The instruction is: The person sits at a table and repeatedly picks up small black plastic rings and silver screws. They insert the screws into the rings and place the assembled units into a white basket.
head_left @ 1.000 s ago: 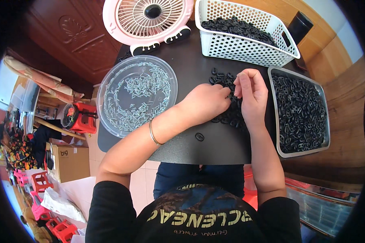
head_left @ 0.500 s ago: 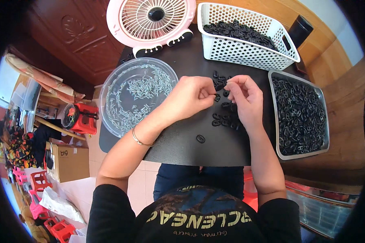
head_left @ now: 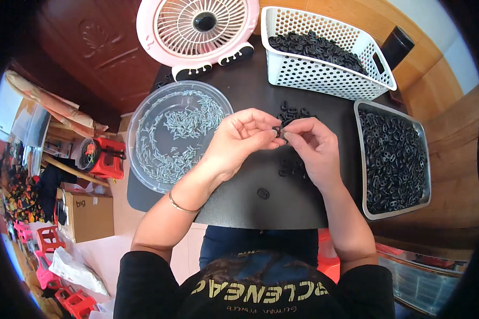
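Note:
My left hand [head_left: 245, 133] and my right hand [head_left: 315, 150] meet above the dark table, fingertips almost touching. Thumb and fingers of the left pinch a small black plastic part [head_left: 277, 129]. The right fingertips are closed at the same part's other side; fingers hide much of it. Behind and below the hands lie loose black plastic parts [head_left: 292, 112], partly covered by the right hand. One black oval piece [head_left: 263, 193] rests alone nearer the table's front edge. Left of my left hand stands a round clear tub [head_left: 134, 154] holding many short silvery pins [head_left: 189, 121].
A metal tray [head_left: 360, 159] full of black oval two-holed pieces is on the right. At the back stand a white perforated basket [head_left: 303, 72] of black parts and a pink fan [head_left: 148, 21]. A black cylinder [head_left: 397, 45] stands behind the basket. Red stools and a cardboard box [head_left: 90, 215] are at the left.
Both hands have drawn together, the right moving left and lower. The left fingers have uncurled somewhat around the small part. The whole view has shifted slightly.

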Demonstrator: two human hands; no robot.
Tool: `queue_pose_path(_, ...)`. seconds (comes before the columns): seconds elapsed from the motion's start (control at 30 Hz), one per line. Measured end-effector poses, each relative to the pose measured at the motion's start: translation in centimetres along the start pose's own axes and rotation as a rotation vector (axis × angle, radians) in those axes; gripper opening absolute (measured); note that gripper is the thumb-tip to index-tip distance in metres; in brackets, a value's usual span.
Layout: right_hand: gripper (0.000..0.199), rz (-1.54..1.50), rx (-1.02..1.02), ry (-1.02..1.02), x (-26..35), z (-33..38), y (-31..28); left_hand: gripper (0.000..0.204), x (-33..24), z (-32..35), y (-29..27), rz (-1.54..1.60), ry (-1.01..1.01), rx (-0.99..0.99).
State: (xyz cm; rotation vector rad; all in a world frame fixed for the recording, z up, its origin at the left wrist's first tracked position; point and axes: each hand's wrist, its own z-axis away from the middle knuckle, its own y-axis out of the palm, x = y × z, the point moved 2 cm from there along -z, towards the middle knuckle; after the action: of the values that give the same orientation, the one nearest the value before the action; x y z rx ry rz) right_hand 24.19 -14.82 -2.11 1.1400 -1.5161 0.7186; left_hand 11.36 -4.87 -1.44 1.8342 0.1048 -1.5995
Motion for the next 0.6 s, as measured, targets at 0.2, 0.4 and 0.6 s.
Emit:
queue_pose_path(0.2,0.011,-0.035,-0.019,-0.016,0.01,-0.04,-0.01,0.013,0.31,-0.02,-0.03,0.038,-0.028,-0.021)
queue_pose_path(0.4,0.011,0.033,-0.022,-0.036,0.02,-0.04,-0.05,0.013,0.46,-0.09,-0.23,0.051,-0.024,-0.016)
queue_pose_path(0.6,0.012,0.010,-0.018,-0.040,-0.15,-0.02,0.03,0.013,0.54,-0.06,-0.32,0.038,-0.005,-0.011)
